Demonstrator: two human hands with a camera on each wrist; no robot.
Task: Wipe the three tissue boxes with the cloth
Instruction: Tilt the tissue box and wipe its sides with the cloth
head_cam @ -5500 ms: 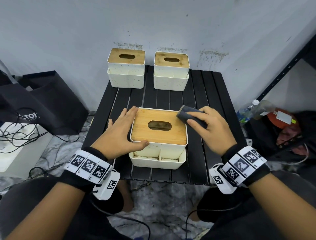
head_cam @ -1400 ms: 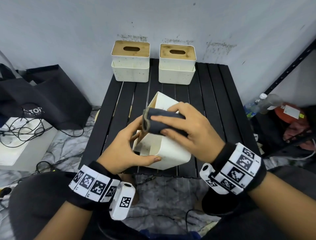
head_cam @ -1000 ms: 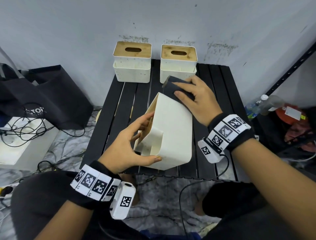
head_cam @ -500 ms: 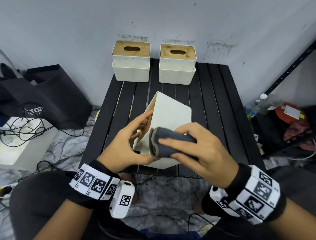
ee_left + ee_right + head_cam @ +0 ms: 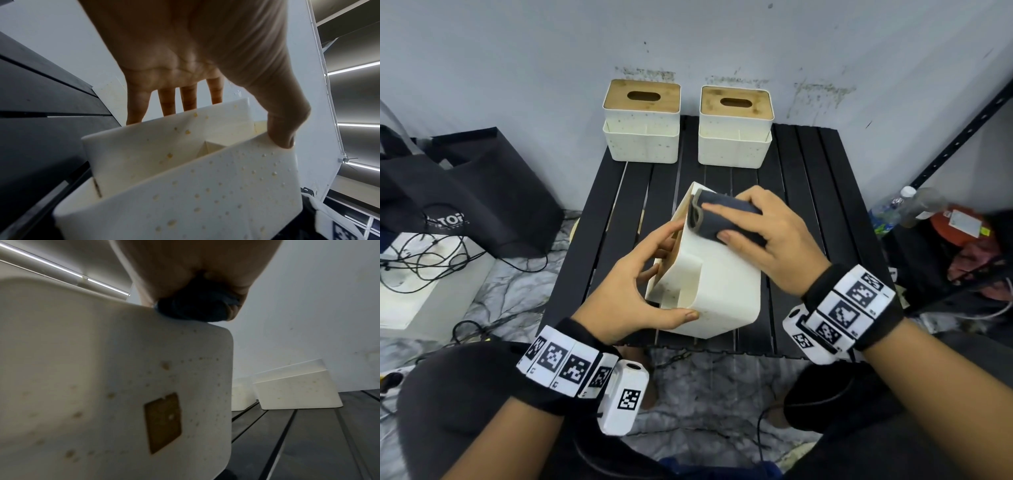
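The left hand [image 5: 630,291] is gripping the tilted near tissue box [image 5: 722,284] on the table [image 5: 808,192]. The right hand [image 5: 770,236] is pressing the folded cloth [image 5: 722,219] onto its upturned face. Two rear boxes [image 5: 642,130] are apparently awaiting wiping.

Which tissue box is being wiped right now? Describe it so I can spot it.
On the black slatted table, two tissue boxes stand upright by the wall. The one being wiped is nearer, tipped on its side, held by the left hand, dark cloth pressed on top.
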